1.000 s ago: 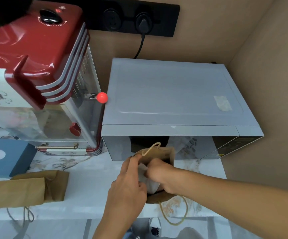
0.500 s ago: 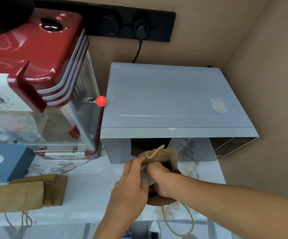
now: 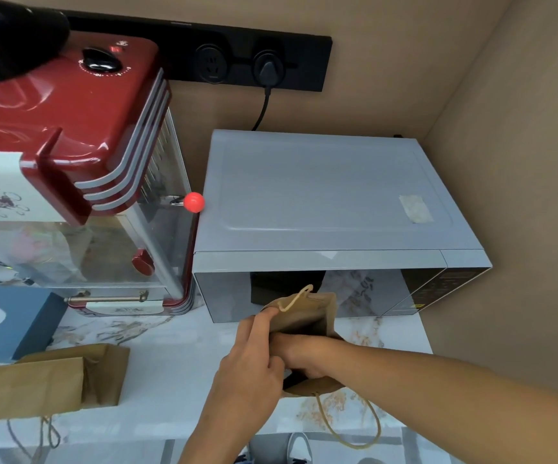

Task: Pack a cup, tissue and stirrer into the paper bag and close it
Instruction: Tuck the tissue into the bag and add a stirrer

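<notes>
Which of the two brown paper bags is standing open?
The paper bag before the microwave, with both hands at its mouth. The other bag lies flat at the left.

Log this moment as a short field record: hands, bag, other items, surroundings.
left hand: pinches the near-left rim of the paper bag, holding its mouth open
right hand: reaches down into the bag; what it holds is hidden
bag state: upright, open, one rope handle hanging over the counter edge
spare bags: flat on the counter, left
tissue box: blue, far left
appliances: microwave behind the bag, red machine to its left
</notes>
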